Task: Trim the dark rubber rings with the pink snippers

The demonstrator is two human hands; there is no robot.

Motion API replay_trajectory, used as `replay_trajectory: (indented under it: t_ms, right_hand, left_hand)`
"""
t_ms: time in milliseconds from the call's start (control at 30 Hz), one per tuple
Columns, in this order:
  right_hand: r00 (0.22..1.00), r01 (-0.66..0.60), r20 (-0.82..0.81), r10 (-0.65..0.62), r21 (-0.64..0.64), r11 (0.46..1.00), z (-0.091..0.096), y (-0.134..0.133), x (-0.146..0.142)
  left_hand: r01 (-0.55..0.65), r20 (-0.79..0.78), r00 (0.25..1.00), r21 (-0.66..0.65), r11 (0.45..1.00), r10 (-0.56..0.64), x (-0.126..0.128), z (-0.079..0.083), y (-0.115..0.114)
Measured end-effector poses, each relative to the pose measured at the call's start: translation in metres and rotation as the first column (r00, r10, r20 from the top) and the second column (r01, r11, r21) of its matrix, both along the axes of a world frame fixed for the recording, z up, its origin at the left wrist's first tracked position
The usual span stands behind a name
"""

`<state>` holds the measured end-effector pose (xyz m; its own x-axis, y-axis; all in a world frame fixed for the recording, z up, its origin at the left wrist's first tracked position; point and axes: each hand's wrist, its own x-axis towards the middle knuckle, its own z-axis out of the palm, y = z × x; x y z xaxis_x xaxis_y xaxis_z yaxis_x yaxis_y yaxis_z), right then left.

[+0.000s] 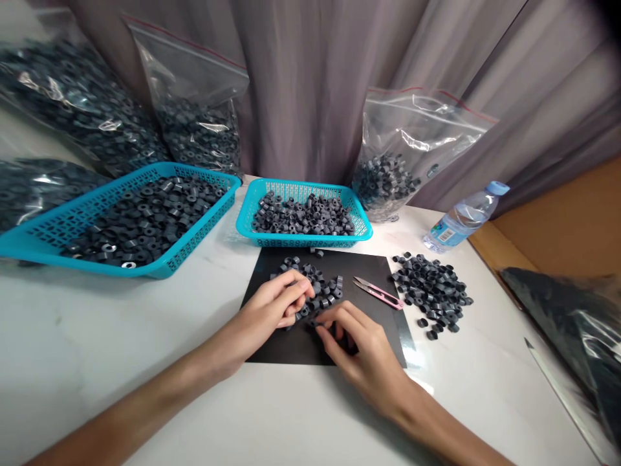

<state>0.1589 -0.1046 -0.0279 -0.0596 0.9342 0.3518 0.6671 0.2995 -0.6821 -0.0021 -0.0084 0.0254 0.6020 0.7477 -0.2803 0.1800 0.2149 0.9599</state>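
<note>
My left hand (276, 301) hovers over the black mat (272, 349) with its fingers curled together; whatever they hold, if anything, is hidden. Thumb and forefinger of my right hand (363, 343) pinch a small dark grey ring (313, 324) low over the mat. A loose pile of similar short, hollow grey rings (324, 296) lies on the mat, partly covered by my left hand. Pink-handled thread snips (383, 294) rest on the mat to the right, apart from both hands.
Two blue baskets (305, 240) (162, 266) hold many grey rings. Another ring heap (431, 285) lies right of the mat. Behind stand clear zip bags (388, 175) (201, 123) of rings and a water bottle (463, 217). A dark plastic bag (563, 323) sits at the right edge.
</note>
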Motion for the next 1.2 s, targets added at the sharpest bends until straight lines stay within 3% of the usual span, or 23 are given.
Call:
replay_trajectory:
  t_ms: [133,267,367,567,833,1033,1200]
  right_hand:
    - [0.987,0.048,-0.156,-0.046,0.012,0.999,0.013,-0.002,0.007]
    - [0.985,0.141,-0.122,-0.125,0.133,0.981,0.022,-0.002,0.011]
    - [0.992,0.114,-0.080,-0.102,0.165,0.980,0.020,-0.002,0.011]
    - [0.995,0.033,0.084,-0.052,0.213,0.976,0.011,-0.004,0.012]
    - [0.988,0.057,-0.148,-0.035,0.150,0.987,0.017,-0.005,0.015]
    - [0.978,0.085,-0.201,-0.056,0.139,0.987,0.015,-0.007,0.017]
    - [0.987,0.047,-0.155,-0.029,0.115,0.992,0.022,-0.005,0.017]
  left_hand:
    - [0.080,-0.094,0.993,0.128,0.988,-0.069,-0.002,-0.001,-0.003]
    - [0.121,-0.209,0.975,0.210,0.970,-0.077,-0.002,0.005,-0.014]
    - [0.143,-0.247,0.965,0.212,0.967,-0.089,-0.001,0.004,-0.022]
    - [0.081,-0.112,0.992,0.209,0.975,-0.058,0.000,-0.015,-0.022]
    - [0.091,-0.060,0.995,0.214,0.973,-0.079,-0.002,-0.017,-0.017]
    - [0.122,-0.092,0.990,0.209,0.970,-0.105,-0.003,-0.017,-0.013]
    - [0.163,-0.063,0.986,0.143,0.976,-0.156,-0.003,-0.011,-0.014]
